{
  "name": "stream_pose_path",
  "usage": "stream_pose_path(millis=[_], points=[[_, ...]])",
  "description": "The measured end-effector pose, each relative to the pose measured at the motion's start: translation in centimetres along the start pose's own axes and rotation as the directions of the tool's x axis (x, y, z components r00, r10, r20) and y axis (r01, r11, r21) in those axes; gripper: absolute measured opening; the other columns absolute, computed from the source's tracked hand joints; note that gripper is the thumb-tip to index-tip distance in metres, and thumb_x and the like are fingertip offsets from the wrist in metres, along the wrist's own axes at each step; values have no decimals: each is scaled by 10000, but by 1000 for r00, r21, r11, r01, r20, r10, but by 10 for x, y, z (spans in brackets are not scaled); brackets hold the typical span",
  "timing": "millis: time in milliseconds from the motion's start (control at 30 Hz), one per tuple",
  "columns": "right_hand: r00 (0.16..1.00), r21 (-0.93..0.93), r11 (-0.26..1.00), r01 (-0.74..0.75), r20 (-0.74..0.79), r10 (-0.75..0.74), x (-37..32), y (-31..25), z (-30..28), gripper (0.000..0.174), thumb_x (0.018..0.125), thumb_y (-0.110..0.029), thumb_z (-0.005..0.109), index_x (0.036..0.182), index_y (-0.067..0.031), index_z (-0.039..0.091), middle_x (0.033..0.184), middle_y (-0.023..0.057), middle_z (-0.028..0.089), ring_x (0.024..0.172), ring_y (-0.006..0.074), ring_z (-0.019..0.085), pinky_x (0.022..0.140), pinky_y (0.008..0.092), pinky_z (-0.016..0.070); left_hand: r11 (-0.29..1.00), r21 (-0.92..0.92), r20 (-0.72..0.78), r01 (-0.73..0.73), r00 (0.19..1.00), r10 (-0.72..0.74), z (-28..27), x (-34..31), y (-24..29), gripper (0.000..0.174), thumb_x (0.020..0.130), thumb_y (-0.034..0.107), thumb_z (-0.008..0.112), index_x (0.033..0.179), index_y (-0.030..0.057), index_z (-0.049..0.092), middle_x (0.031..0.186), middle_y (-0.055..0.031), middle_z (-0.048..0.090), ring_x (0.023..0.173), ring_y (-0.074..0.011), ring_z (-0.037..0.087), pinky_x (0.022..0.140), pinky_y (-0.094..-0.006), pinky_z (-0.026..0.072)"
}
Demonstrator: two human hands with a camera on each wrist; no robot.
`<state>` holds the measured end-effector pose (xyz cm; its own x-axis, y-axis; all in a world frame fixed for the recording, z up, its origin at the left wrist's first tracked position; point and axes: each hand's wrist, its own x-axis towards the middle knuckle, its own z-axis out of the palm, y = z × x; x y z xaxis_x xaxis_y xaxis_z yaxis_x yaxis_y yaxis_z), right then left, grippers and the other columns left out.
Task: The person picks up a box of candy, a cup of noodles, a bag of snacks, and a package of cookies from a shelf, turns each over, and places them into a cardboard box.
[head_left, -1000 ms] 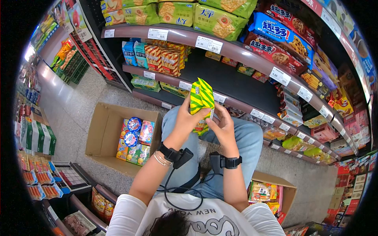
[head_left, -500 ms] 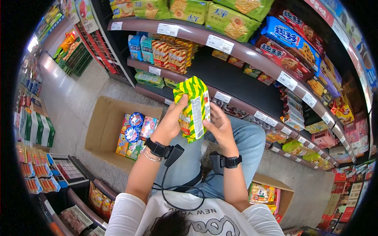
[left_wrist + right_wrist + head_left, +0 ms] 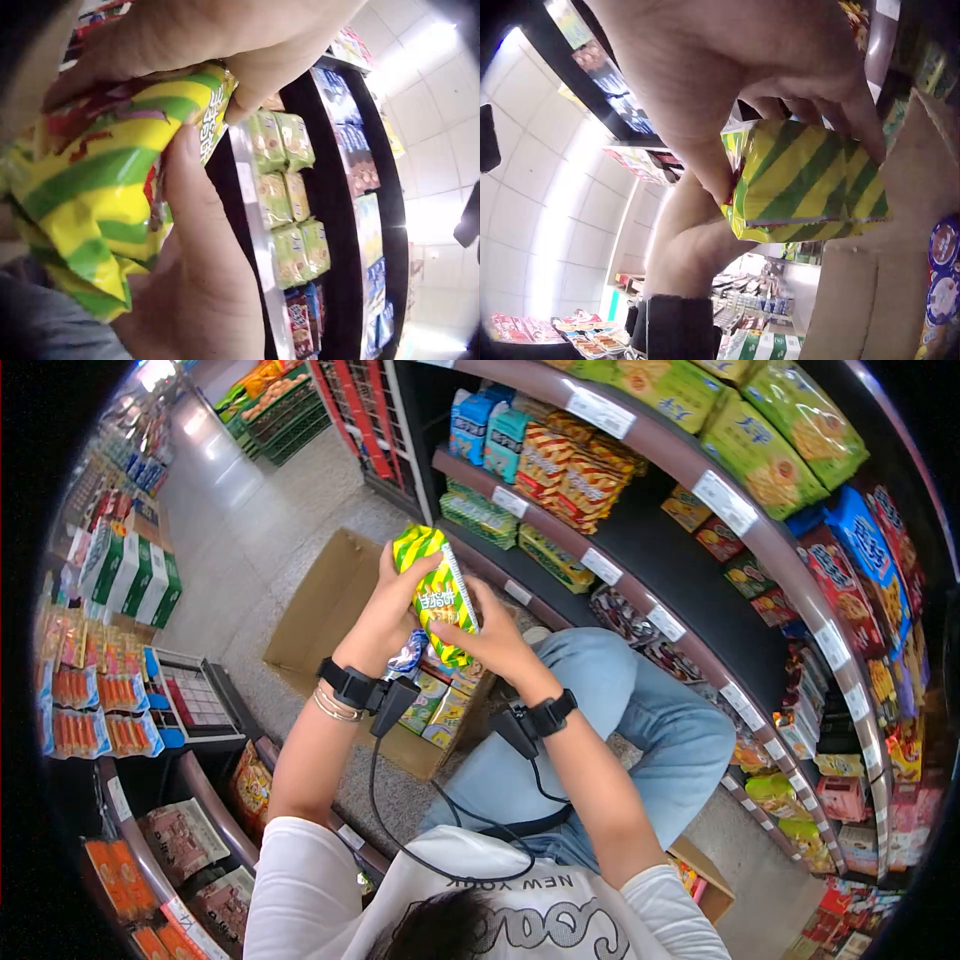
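Note:
Both hands hold a yellow-and-green striped snack bag [image 3: 432, 600] above the cardboard box [image 3: 315, 605]. The left hand [image 3: 388, 610] grips its left side with the thumb across the front. On its right side is the right hand [image 3: 497, 632], thumb on the front near the lower end. In the left wrist view the striped bag [image 3: 90, 202] is crumpled at one end, between the two hands. The right wrist view shows the right hand [image 3: 742, 67] curled over the bag [image 3: 810, 176], with the box [image 3: 847, 292] beyond it.
Shelves with snack packs [image 3: 570, 470] curve along the front and right. Inside the box lie small cartons [image 3: 440, 715] and a blue-lidded tub, partly hidden. A second box [image 3: 705, 880] sits at the lower right. A rack of sausage packs [image 3: 100, 705] stands at the left.
The head view has turned, shifting shelves and boxes. The hands and striped bag have moved left, from in front of the legs and shelf to over the box; the bag's printed front shows now.

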<state>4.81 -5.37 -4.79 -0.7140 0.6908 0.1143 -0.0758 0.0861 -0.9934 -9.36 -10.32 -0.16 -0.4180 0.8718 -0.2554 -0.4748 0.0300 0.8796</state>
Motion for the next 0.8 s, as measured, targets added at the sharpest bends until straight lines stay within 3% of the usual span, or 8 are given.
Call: stream_pose_path(millis=[67,267,367,433,533,667,767,800], points=[[986,-55,990,-127,102,132,11,13,15,804,710,-353,775,1285,33,369,1202,154,517,1134,219,488,963,317,381,994,21,-59,103,993,-102,-29,3,-2,893,796,179,692,1428,141,63,1243,-125,431,1059,-270,525,782,-416,509],[833,-264,904,-337,364,417,45,80,50,731,746,-410,698,1299,-22,418,1185,173,545,1119,262,514,852,322,457,863,288,-274,415,899,-341,-145,15,-81,761,769,217,713,1376,151,258,1301,-126,382,1137,-334,452,865,-567,456],[666,-342,733,-588,310,679,49,67,57,688,769,-424,663,1280,-15,451,1128,176,584,1103,269,540,816,321,479,622,776,98,100,956,-277,-164,-4,-87,685,755,200,728,1328,131,358,1314,-122,377,1184,-335,420,882,-535,471],[667,-465,752,-466,373,644,59,101,66,670,780,-419,643,1277,-9,457,1167,196,561,1108,291,540,793,410,498,531,847,177,40,919,-352,-162,-7,-86,684,741,124,727,1326,125,371,1337,-110,368,1218,-313,399,892,-486,490],[607,-561,788,-254,542,582,64,130,74,659,782,-444,627,1234,15,488,1175,208,562,1081,301,555,805,408,490,582,707,-45,401,847,-529,-155,-1,-105,733,742,-18,688,1365,125,330,1383,-80,352,1243,-261,394,884,-428,521],[506,-619,674,-403,463,727,62,136,72,628,796,-489,590,1206,-18,527,1162,197,572,1017,314,582,771,397,493,552,772,101,316,796,-597,-162,-5,-109,728,764,-27,667,1382,125,313,1408,-59,341,1229,-247,418,875,-439,526],[342,-634,596,-493,488,803,66,139,67,624,805,-522,559,1231,-67,522,1236,195,522,1009,362,572,706,489,507,595,510,119,621,634,-764,-177,3,-133,825,683,-7,756,1376,115,325,1397,-66,374,1238,-229,419,941,-365,485],[369,-650,667,-363,557,744,67,161,70,613,810,-518,554,1228,-71,519,1185,174,548,994,359,576,676,503,511,664,660,277,352,707,-650,-214,11,-176,884,619,70,813,1363,104,338,1337,-97,442,1215,-250,450,952,-364,458]])
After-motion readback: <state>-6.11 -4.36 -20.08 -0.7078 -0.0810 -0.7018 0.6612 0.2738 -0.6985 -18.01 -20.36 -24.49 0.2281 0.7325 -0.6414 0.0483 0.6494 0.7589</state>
